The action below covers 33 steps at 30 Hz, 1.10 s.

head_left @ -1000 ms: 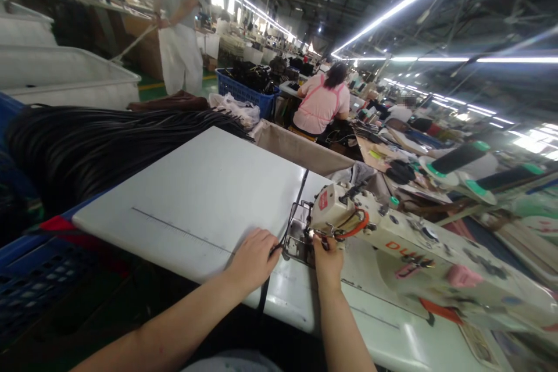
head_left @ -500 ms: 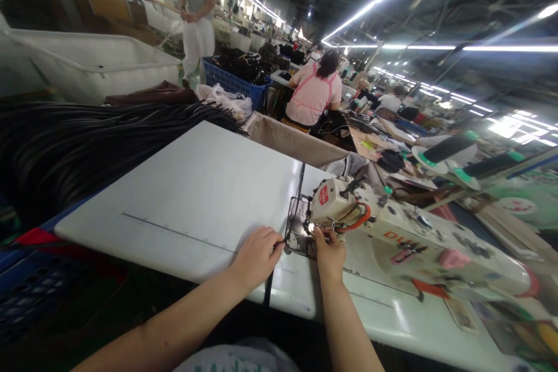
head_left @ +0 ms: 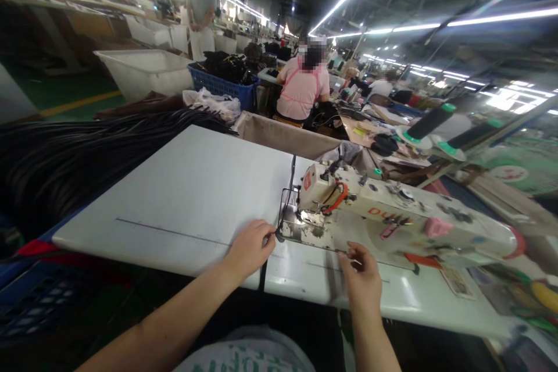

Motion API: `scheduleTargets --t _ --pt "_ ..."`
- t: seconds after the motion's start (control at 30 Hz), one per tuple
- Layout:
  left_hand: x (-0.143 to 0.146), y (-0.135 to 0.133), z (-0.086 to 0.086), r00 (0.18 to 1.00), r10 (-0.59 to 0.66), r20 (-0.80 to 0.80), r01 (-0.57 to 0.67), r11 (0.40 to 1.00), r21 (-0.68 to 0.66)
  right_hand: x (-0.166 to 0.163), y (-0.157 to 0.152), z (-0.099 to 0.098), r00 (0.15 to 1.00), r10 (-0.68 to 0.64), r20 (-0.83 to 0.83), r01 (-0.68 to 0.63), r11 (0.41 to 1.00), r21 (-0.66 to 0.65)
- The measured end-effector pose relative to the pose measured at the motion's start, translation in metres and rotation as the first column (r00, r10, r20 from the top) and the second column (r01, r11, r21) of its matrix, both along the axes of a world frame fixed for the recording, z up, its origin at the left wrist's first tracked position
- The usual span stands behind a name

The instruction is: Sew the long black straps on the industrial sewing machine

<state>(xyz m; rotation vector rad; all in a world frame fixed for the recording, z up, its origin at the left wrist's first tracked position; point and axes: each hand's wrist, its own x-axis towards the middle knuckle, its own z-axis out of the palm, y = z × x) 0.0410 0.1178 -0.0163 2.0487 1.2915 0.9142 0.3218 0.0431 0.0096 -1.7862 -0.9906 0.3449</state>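
Strap [head_left: 292, 173], black and narrow, lies on our pale worktop [head_left: 174, 186] just right of the frame's centre, running from the far edge down past the left end of the sewing machine [head_left: 366, 200] and on to the near edge, where it hangs over in the lower middle. Our left hand [head_left: 253, 244] is over the worktop a little below the frame's centre, its grip pinching the strap between thumb and finger beside the near left corner of the metal plate [head_left: 310, 232]. Our right hand [head_left: 362, 276] sits in the lower right, well apart from the strap, its fingers curled and its thumb close to the forefinger by the plate's front edge; we cannot tell whether that grip pinches anything thin. A light shines on the plate under the machine's head, and we see a pink lump [head_left: 438, 226] on the machine's arm. At the left edge spreads a heap of black strips [head_left: 87, 154]. In the upper middle a person in a pink top [head_left: 300, 93] sits right of a blue basket [head_left: 224, 86] filled with dark pieces. Dark thread spools [head_left: 431, 123] with green ends stand at the upper right.
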Motion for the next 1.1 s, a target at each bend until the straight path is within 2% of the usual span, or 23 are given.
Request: scheduleTargets --t 0.1,0.2,0.3,0.37,0.47,0.67,0.77,0.93,1.1 --pt "0.001 0.002 0.001 1.000 0.015 0.026 -0.013 0.997 -0.075 0.022 -0.010 0.007 0.995 -0.074 -0.066 0.075 0.997 0.017" --pt "0.003 0.003 0.007 0.983 0.051 0.177 0.003 0.957 -0.288 0.040 -0.010 0.014 0.983 -0.126 -0.136 0.139 0.986 0.093" --pt "0.006 0.002 0.014 0.925 0.126 0.359 0.090 0.845 -0.528 0.048 -0.002 0.019 0.967 -0.137 -0.217 0.180 0.964 0.193" --pt "0.008 0.002 0.019 0.884 0.165 0.437 0.168 0.761 -0.626 0.049 0.005 0.023 0.959 -0.098 -0.266 0.164 0.957 0.239" --pt "0.010 0.001 0.025 0.836 0.218 0.503 0.249 0.667 -0.702 0.048 0.015 0.029 0.949 -0.014 -0.315 0.108 0.953 0.283" --pt "0.007 0.001 0.027 0.757 0.285 0.588 0.339 0.598 -0.726 0.055 0.033 0.039 0.944 0.035 -0.327 0.082 0.938 0.337" --pt "0.005 0.000 0.025 0.747 0.267 0.609 0.377 0.586 -0.718 0.057 0.035 0.039 0.943 0.044 -0.331 0.070 0.943 0.325" --pt "0.006 -0.003 0.019 0.779 0.225 0.586 0.347 0.624 -0.700 0.040 0.017 0.020 0.913 0.093 -0.398 0.019 0.963 0.269" --pt "0.008 -0.002 0.007 0.793 0.220 0.568 0.286 0.689 -0.666 -0.002 -0.010 -0.007 0.854 0.242 -0.460 -0.194 0.969 0.150"
